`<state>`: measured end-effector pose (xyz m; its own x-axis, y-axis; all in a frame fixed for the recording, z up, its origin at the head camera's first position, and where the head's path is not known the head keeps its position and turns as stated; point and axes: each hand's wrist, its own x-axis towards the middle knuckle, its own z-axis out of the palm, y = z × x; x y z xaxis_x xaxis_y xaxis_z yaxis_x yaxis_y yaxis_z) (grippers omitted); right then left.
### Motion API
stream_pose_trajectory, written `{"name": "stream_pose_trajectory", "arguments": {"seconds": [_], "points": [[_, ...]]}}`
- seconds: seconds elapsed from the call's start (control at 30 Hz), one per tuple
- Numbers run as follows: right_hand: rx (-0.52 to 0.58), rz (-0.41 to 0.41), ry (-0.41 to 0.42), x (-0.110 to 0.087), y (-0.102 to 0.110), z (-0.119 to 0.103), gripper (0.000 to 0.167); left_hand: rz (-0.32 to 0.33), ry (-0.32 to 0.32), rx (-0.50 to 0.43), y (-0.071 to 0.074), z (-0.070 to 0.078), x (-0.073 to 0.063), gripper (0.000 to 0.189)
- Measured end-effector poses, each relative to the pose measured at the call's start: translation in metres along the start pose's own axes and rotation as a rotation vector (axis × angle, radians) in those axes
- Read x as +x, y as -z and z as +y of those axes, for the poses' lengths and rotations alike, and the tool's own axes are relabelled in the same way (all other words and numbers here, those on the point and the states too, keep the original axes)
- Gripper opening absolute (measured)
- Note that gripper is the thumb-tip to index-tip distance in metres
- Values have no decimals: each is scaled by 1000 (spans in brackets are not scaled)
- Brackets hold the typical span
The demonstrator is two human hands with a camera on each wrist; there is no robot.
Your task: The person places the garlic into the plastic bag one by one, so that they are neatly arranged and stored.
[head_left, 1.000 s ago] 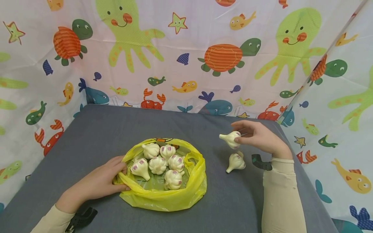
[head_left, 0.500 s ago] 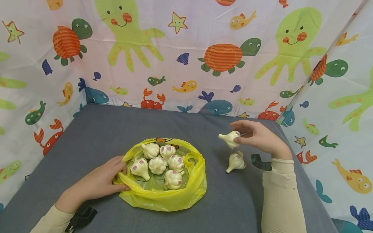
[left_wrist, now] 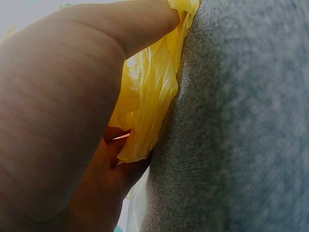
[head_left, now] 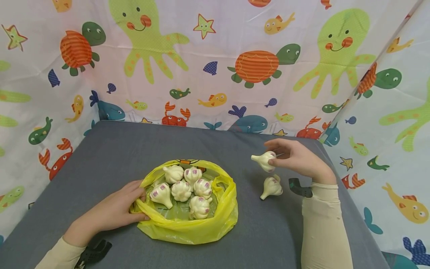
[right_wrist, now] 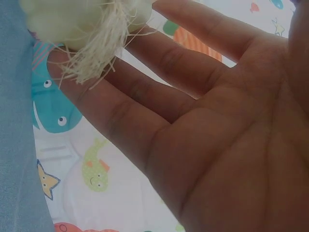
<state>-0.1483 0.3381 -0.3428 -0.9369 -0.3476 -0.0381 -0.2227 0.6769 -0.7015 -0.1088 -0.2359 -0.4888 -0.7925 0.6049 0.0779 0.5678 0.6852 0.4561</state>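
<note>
In the head view my left hand (head_left: 111, 209) pinches the left rim of a yellow plastic bag (head_left: 198, 233) between thumb and fingers. The bag lies with its mouth spread, and several garlic bulbs (head_left: 181, 191) sit inside. My right hand (head_left: 295, 158) holds a garlic bulb (head_left: 265, 161) by its round end, stem pointing left, apparently just above the table. Nearer to me, a loose garlic bulb (head_left: 271, 186) lies below it. The left wrist view shows the crumpled yellow bag edge (left_wrist: 149, 92) in the hand. White root strands (right_wrist: 104, 46) of the held bulb hang before the fingers in the right wrist view.
A dark grey cloth (head_left: 134, 142) covers the table. Behind and on both sides hangs a white curtain (head_left: 201, 82) printed with sea animals. A black strap (head_left: 300, 188) sticks out at the right wrist, another black strap (head_left: 97, 252) at the left.
</note>
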Motion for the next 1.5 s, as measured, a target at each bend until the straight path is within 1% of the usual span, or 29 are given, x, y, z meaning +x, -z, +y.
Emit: {"name": "stream_pose_trajectory", "arguments": {"seconds": [0.63,0.93,1.17,1.5], "points": [[-13,3,11,-3,0,-6,51,-3,-3,3,-1,-3,0,48],[3,-4,14,-1,-2,-7,51,2,-3,7,-1,-3,0,48],[3,-12,15,0,-3,-8,52,-24,10,-2,0,0,0,48],[-20,-4,24,2,-4,-4,51,-25,13,6,2,1,0,48]]}}
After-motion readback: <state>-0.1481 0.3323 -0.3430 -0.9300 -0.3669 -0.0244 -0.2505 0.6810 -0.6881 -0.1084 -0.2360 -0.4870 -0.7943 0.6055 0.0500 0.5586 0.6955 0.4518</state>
